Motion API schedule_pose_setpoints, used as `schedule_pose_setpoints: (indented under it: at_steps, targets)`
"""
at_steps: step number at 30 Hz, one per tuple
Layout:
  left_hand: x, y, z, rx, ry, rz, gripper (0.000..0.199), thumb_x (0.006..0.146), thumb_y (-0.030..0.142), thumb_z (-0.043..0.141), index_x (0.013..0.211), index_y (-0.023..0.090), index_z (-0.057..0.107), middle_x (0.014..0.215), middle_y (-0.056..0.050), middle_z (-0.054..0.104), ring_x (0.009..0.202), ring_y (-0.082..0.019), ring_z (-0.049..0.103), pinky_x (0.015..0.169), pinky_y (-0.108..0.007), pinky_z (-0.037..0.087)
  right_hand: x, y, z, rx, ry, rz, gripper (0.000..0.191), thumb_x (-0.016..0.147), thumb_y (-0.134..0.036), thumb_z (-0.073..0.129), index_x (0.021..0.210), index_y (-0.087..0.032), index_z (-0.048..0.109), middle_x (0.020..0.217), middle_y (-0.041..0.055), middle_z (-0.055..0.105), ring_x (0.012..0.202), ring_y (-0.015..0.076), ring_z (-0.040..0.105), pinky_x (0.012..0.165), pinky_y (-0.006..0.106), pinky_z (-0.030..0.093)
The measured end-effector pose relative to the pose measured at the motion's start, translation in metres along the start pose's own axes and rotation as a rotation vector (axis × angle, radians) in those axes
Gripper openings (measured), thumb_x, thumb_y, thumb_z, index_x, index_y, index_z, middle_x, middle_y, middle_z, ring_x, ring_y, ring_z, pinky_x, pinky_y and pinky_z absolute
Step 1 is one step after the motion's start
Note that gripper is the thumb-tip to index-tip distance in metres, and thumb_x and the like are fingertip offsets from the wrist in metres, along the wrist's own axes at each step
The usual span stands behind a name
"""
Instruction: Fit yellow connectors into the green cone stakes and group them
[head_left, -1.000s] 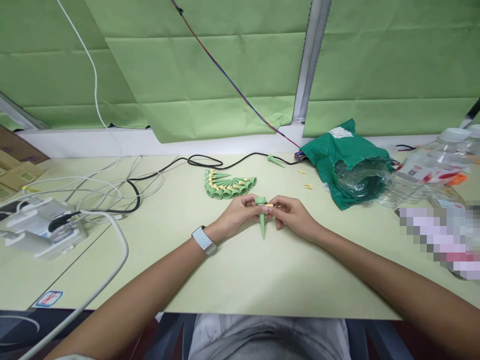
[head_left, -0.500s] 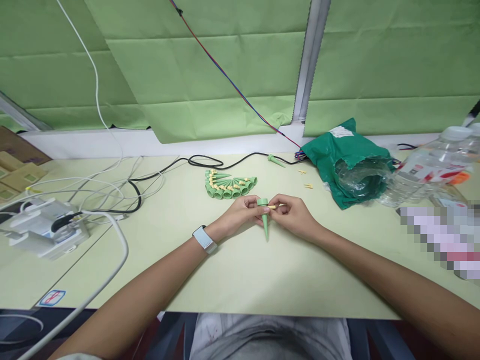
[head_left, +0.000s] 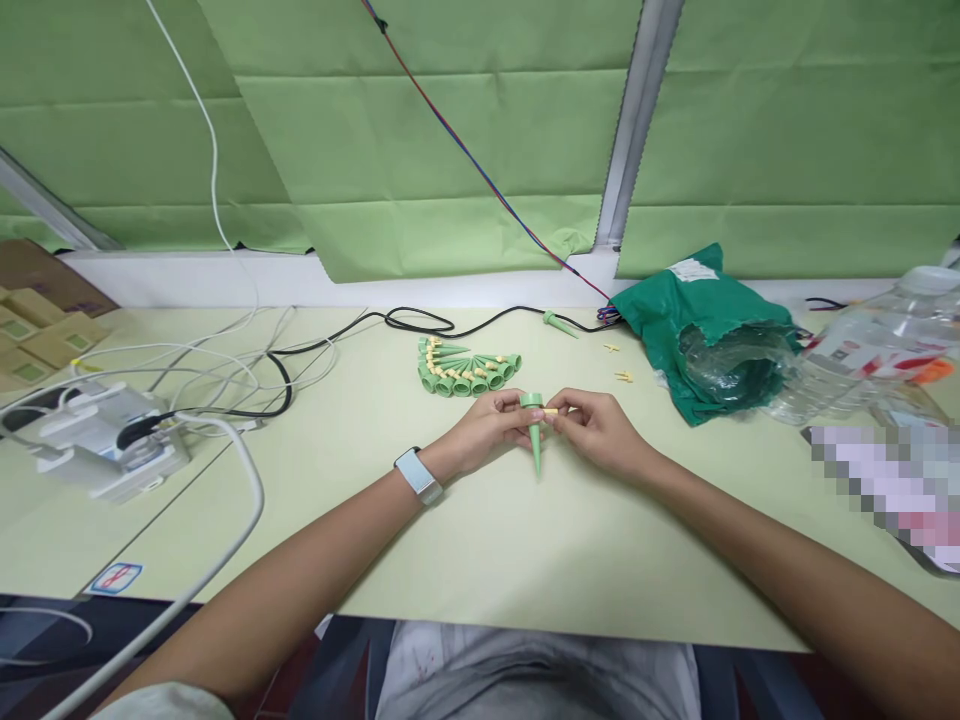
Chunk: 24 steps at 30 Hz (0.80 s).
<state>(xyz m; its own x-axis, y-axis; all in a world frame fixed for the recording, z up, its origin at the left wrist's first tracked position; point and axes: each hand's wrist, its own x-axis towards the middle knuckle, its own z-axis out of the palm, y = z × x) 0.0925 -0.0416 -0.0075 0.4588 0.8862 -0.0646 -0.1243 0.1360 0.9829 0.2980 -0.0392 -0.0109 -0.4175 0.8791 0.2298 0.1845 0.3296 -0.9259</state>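
Pinching a yellow pin [head_left: 551, 411] into the collar of a green plastic spike [head_left: 535, 445]

My left hand [head_left: 487, 430] gripped the spike at its wide collar, with the pointed tip aimed down and towards me. My right hand [head_left: 600, 430] pinched the yellow pin between its fingertips, right at the collar's side. Both hands were closed and close together, with the spike between them, just above the pale green desk [head_left: 525, 550]. I could not tell whether the tip touched the surface.

Ahead lay a fanned row of green spikes [head_left: 469, 375] with yellow pins. A lone spike [head_left: 559, 323] rested beside a black cable [head_left: 420, 318], and two loose pins [head_left: 618, 362] sat near a crumpled green plastic bag [head_left: 697, 335]. Further right stood a clear plastic bottle [head_left: 877, 350]. A smartwatch [head_left: 417, 475] circled my left wrist.
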Motion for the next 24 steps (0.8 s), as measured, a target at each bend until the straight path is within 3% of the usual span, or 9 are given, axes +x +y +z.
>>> schedule_pose_setpoints:
  at_steps: [2, 6, 9, 12, 16, 20, 24]
  targets:
    - [0.0, 0.0, 0.0, -0.006, 0.002, 0.019, 0.031, 0.076, 0.035, 0.085, 0.086, 0.013, 0.066, 0.085, -0.005, 0.066, 0.083, -0.017, 0.066, 0.076, -0.032, 0.054, 0.001, 0.001, -0.001, -0.007, -0.003, -0.006, 0.026, 0.088, -0.044, 0.067, 0.084, -0.019, 0.068, 0.071, 0.0002, 0.064, 0.051, 0.0098, 0.046, 0.045, 0.023, 0.031]
    - [0.0, -0.001, 0.003, 0.088, 0.017, 0.122, 0.032, 0.076, 0.034, 0.086, 0.093, 0.013, 0.068, 0.088, -0.005, 0.067, 0.085, -0.018, 0.066, 0.075, -0.031, 0.053, 0.003, 0.003, -0.001, 0.222, -0.113, 0.176, 0.03, 0.086, -0.047, 0.067, 0.078, -0.018, 0.063, 0.063, -0.0026, 0.058, 0.041, 0.008, 0.04, 0.04, 0.024, 0.026]
    - [0.001, -0.002, 0.001, 0.046, 0.013, 0.085, 0.03, 0.078, 0.035, 0.084, 0.088, 0.013, 0.067, 0.084, -0.004, 0.065, 0.079, -0.016, 0.065, 0.071, -0.029, 0.054, 0.002, 0.002, -0.006, 0.114, -0.09, 0.119, 0.029, 0.087, -0.047, 0.068, 0.08, -0.018, 0.064, 0.064, -0.0025, 0.059, 0.041, 0.008, 0.041, 0.041, 0.024, 0.027]
    - [0.002, -0.001, -0.011, -0.052, 0.061, 0.037, 0.03, 0.081, 0.037, 0.082, 0.09, 0.013, 0.066, 0.081, -0.002, 0.063, 0.075, -0.014, 0.066, 0.07, -0.027, 0.055, 0.003, 0.004, -0.02, -0.077, 0.035, 0.017, 0.032, 0.09, -0.049, 0.065, 0.083, -0.019, 0.067, 0.065, -0.0006, 0.062, 0.043, 0.0097, 0.046, 0.043, 0.025, 0.032]
    - [0.003, 0.001, -0.025, -0.083, 0.189, 0.057, 0.032, 0.077, 0.034, 0.085, 0.092, 0.014, 0.065, 0.084, -0.002, 0.063, 0.079, -0.016, 0.069, 0.072, -0.028, 0.058, 0.012, 0.016, -0.052, -0.149, 0.188, 0.048, 0.042, 0.093, -0.054, 0.058, 0.075, -0.017, 0.066, 0.06, 0.0014, 0.062, 0.043, 0.0113, 0.047, 0.047, 0.026, 0.037]
    - [0.004, 0.0, -0.024, -0.032, 0.169, 0.083, 0.03, 0.077, 0.034, 0.084, 0.091, 0.015, 0.067, 0.084, -0.002, 0.063, 0.076, -0.014, 0.066, 0.07, -0.028, 0.058, 0.029, 0.034, -0.086, -0.32, 0.399, 0.039, 0.032, 0.087, -0.046, 0.061, 0.088, -0.016, 0.072, 0.079, 0.0053, 0.071, 0.049, 0.0123, 0.052, 0.052, 0.027, 0.04]
    - [0.004, 0.0, -0.02, -0.001, 0.163, 0.082, 0.03, 0.075, 0.034, 0.085, 0.09, 0.015, 0.067, 0.083, -0.001, 0.062, 0.076, -0.015, 0.066, 0.069, -0.028, 0.057, 0.053, 0.054, -0.114, -0.57, 0.573, 0.156, 0.03, 0.084, -0.037, 0.062, 0.09, -0.013, 0.079, 0.084, 0.0108, 0.075, 0.062, 0.019, 0.062, 0.067, 0.031, 0.047]
